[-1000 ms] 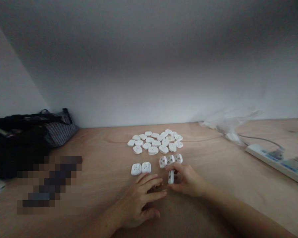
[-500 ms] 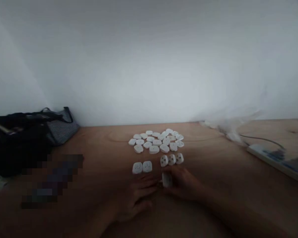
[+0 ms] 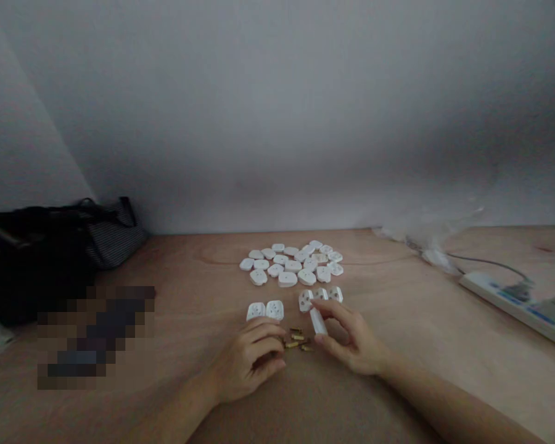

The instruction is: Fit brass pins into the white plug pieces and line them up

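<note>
Between the thumb and fingers of my right hand (image 3: 351, 339) is a white plastic plug housing (image 3: 319, 322), tilted on edge. My left hand (image 3: 254, 357) rests low over the table with its fingers bent and the thumb apart; nothing shows in it. Several small brass pins (image 3: 291, 345) lie between the two hands, close to the left fingertips. Just beyond my left hand, two white plug housings with holes (image 3: 274, 309) sit side by side. Three more white pieces with larger openings (image 3: 306, 300) form a row beyond my right fingers, partly covered by them.
Several white plug pieces (image 3: 287, 279) are spread farther back on the wooden table (image 3: 194, 296). A dark bag (image 3: 111, 237) and a pixelated dark object (image 3: 102, 333) are at the left. To the right are a power strip (image 3: 504, 299) with cords and a clear plastic bag (image 3: 437, 246).
The white housing in my right hand has turned edge-on and shifted slightly right. Brass pins between my hands show more clearly. My left hand has stayed nearly in place.
</note>
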Demonstrator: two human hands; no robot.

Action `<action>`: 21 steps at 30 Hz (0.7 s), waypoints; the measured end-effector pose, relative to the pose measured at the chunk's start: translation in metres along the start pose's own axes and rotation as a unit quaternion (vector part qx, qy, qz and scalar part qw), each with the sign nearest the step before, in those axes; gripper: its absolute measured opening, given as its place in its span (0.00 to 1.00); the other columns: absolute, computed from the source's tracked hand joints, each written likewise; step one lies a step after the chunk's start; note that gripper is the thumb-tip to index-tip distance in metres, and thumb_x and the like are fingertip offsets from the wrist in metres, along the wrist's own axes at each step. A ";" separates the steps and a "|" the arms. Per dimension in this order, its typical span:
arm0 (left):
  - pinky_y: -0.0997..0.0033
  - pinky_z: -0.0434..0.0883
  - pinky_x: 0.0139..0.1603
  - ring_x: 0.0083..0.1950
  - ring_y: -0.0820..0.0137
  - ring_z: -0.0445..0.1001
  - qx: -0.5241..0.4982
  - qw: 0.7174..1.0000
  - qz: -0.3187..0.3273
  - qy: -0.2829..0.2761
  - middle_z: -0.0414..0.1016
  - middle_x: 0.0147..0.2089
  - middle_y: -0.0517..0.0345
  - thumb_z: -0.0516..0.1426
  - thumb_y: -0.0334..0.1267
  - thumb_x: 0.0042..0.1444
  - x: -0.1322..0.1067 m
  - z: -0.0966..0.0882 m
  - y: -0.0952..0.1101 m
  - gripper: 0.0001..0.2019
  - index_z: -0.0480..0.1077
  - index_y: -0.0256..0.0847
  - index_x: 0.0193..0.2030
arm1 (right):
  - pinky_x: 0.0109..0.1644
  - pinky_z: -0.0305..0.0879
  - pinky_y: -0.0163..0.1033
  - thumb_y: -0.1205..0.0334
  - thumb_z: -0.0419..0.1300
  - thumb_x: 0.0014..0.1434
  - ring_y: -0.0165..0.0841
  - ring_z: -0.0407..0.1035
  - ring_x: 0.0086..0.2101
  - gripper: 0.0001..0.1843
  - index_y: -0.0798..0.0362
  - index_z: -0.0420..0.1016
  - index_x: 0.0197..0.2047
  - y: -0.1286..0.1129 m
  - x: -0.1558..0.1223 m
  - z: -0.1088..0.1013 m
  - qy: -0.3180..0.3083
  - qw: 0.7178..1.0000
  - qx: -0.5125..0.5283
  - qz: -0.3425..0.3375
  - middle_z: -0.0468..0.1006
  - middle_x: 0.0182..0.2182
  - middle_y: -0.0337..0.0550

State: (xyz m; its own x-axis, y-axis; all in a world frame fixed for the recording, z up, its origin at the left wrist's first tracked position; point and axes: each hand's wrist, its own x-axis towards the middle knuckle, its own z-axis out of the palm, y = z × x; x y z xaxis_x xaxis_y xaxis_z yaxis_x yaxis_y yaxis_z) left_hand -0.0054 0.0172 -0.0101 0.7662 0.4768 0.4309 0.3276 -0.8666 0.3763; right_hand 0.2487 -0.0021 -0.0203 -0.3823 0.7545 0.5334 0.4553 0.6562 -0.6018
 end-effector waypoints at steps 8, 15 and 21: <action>0.60 0.67 0.52 0.50 0.63 0.68 0.089 0.994 -0.034 0.055 0.73 0.45 0.52 0.55 0.34 0.57 0.002 -0.004 -0.004 0.05 0.71 0.42 0.40 | 0.44 0.68 0.40 0.64 0.60 0.53 0.36 0.68 0.43 0.20 0.49 0.67 0.50 0.003 0.022 -0.014 0.073 0.997 0.008 -0.020 0.70 0.43 0.47; 0.51 0.62 0.57 0.59 0.57 0.62 0.153 0.976 -0.151 0.038 0.64 0.59 0.48 0.56 0.44 0.57 -0.011 -0.009 -0.025 0.23 0.61 0.44 0.59 | 0.53 0.56 0.49 0.59 0.64 0.48 0.38 0.70 0.40 0.14 0.51 0.73 0.40 0.006 0.060 -0.001 -0.002 0.989 -0.146 -0.002 0.78 0.36 0.43; 0.40 0.45 0.63 0.68 0.54 0.43 0.177 0.966 -0.152 -0.115 0.45 0.69 0.56 0.47 0.49 0.62 -0.014 -0.009 -0.026 0.25 0.48 0.55 0.65 | 0.61 0.25 0.61 0.54 0.63 0.48 0.42 0.68 0.46 0.16 0.50 0.73 0.40 0.009 0.069 0.015 -0.095 0.966 -0.239 0.015 0.77 0.40 0.45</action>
State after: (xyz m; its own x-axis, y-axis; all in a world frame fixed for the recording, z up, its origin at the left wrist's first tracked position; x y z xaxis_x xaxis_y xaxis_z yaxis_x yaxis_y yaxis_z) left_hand -0.0298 0.0349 -0.0182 0.6937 0.7075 0.1350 0.6943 -0.7067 0.1360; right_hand 0.2147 0.0561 0.0019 -0.4837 0.7916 0.3734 0.7700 0.5877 -0.2483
